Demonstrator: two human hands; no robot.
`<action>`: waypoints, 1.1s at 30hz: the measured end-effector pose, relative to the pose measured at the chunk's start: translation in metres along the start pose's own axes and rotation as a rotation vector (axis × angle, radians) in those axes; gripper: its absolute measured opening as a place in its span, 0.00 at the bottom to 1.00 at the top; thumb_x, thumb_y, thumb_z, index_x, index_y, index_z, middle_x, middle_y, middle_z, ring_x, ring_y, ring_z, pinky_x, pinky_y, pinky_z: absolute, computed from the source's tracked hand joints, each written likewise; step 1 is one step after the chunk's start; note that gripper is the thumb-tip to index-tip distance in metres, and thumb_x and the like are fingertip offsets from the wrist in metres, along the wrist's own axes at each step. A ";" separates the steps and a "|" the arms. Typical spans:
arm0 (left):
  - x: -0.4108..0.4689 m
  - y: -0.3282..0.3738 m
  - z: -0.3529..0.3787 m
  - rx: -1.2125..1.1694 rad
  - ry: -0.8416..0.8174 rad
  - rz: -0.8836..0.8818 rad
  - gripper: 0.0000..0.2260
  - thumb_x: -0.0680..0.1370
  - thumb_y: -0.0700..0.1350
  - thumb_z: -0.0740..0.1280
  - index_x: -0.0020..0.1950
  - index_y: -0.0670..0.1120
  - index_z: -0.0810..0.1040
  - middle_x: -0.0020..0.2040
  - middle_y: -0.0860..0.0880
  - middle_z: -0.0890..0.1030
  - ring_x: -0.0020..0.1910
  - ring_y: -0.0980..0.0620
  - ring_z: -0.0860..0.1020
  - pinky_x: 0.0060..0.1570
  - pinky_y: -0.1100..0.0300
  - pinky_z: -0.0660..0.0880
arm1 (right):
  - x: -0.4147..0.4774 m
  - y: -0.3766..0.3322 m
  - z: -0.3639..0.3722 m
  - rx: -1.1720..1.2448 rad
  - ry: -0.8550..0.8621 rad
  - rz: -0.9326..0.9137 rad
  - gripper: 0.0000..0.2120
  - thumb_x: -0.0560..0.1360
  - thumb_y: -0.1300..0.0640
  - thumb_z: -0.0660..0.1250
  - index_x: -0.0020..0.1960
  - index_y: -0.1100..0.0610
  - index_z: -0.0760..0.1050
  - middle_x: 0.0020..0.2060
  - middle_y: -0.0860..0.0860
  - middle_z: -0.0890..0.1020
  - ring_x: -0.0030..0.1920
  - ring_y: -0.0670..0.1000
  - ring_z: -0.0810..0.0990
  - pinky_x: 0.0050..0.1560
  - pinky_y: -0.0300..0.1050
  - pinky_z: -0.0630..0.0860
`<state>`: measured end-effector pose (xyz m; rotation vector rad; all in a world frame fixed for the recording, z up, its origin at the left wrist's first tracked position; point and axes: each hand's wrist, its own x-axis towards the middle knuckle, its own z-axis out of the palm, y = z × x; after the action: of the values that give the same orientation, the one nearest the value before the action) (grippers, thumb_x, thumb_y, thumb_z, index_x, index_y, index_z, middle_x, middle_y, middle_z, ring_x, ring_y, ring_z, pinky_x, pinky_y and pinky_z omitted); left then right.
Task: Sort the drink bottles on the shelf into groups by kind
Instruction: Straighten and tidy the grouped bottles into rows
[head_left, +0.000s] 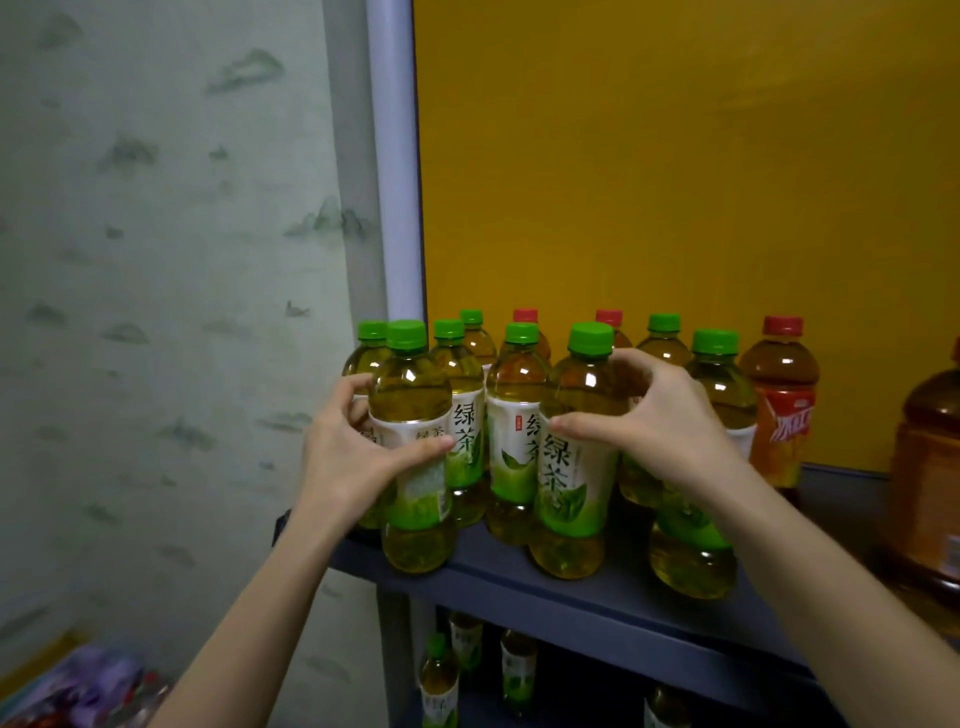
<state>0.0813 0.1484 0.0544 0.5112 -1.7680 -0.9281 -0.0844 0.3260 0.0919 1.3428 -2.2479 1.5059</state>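
Right grip (660, 431) clasps a 绿茶 bottle (584, 400), left grip (353, 467) a second bottle (410, 395).

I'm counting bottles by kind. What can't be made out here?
Head view:
Red-capped bottles at back: bodies hidden behind green-capped green tea bottles.
Large brown plastic jug: cut by right edge.
Lower-shelf bottles: dim, labels unreadable.
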 end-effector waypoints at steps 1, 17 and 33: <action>0.003 -0.003 0.003 0.007 -0.006 -0.003 0.43 0.47 0.59 0.80 0.58 0.48 0.72 0.51 0.52 0.82 0.51 0.55 0.81 0.52 0.50 0.79 | 0.001 0.002 0.005 -0.006 0.000 0.004 0.43 0.58 0.43 0.77 0.69 0.51 0.65 0.65 0.50 0.71 0.66 0.52 0.67 0.63 0.52 0.70; 0.038 -0.033 0.041 0.081 -0.197 0.038 0.37 0.60 0.59 0.73 0.65 0.51 0.65 0.54 0.58 0.76 0.56 0.56 0.76 0.57 0.49 0.76 | 0.016 0.018 0.046 0.121 0.053 0.062 0.45 0.57 0.32 0.66 0.70 0.43 0.57 0.66 0.45 0.70 0.65 0.47 0.69 0.63 0.55 0.72; 0.056 -0.004 0.023 0.241 -0.084 0.645 0.19 0.76 0.51 0.61 0.63 0.43 0.71 0.58 0.50 0.73 0.59 0.59 0.68 0.59 0.71 0.64 | 0.041 -0.039 -0.006 -0.320 0.155 -0.122 0.21 0.75 0.51 0.62 0.67 0.53 0.67 0.59 0.46 0.76 0.58 0.41 0.73 0.55 0.32 0.71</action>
<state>0.0382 0.1142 0.0805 0.0289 -1.9545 -0.2898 -0.0830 0.3023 0.1433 1.1996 -2.1532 1.1110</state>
